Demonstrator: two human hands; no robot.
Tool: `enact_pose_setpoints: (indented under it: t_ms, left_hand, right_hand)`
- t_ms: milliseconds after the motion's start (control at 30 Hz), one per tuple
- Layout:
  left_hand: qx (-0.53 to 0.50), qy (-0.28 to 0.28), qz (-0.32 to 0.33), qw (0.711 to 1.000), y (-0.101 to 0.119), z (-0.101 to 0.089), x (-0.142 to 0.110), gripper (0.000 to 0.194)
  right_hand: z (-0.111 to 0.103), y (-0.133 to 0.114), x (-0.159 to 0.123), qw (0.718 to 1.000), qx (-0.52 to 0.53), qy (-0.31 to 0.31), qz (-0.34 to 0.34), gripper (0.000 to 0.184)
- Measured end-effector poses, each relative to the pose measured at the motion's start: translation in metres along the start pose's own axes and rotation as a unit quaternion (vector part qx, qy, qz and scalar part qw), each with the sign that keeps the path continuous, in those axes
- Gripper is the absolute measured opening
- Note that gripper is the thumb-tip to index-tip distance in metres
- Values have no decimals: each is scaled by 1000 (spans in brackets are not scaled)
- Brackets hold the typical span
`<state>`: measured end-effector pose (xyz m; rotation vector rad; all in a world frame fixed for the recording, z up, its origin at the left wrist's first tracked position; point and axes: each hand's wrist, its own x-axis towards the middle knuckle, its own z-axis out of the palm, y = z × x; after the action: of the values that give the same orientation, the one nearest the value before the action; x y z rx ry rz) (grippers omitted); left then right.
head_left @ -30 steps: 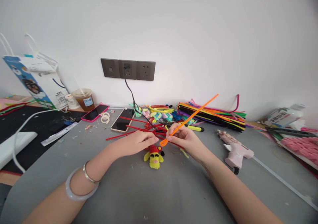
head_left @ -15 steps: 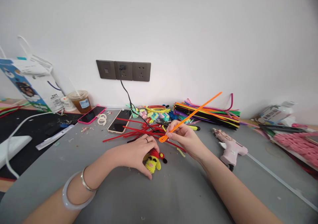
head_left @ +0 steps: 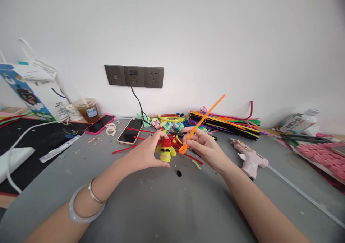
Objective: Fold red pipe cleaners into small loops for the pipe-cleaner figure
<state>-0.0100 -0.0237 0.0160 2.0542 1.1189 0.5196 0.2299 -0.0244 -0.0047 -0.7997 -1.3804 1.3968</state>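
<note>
Your left fingers point(head_left: 160, 135) grip the yellow figure point(head_left: 165, 156), eyes point(head_left: 162, 150) and red cap point(head_left: 166, 143) in place, while just beside it your right fingers point(head_left: 196, 145) pinch the orange pipe cleaner point(head_left: 203, 120), looped but unattached.

Soft light covers the wall point(head_left: 205, 38), dimming at upper right.
</note>
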Motion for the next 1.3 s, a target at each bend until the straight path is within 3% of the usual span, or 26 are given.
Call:
enact_pose_setpoints:
  t_ms: [233,367,600,1100,1300]
  left_hand:
    - [-80,-51,85,992,-7,4,0,60]
    - [-144,-87,92,981,-7,6,-1,66]
    - [-86,-103,95,986,-2,2,-3,69]
    - [-47,-96,129,986,0,3,-4,67]
    - [-35,-63,131,989,-3,2,-3,65]
  right_hand:
    - [1,-3,-4,998,-21,-67,5,46]
    - [1,-5,-5,996,-31,-82,-7,26]
    - [4,-4,-8,990,-95,-98,-38,18]
    - [8,-7,-9,974,-180,-128,-58,10]
    - [8,-13,-10,976,-191,-100,-28,29]
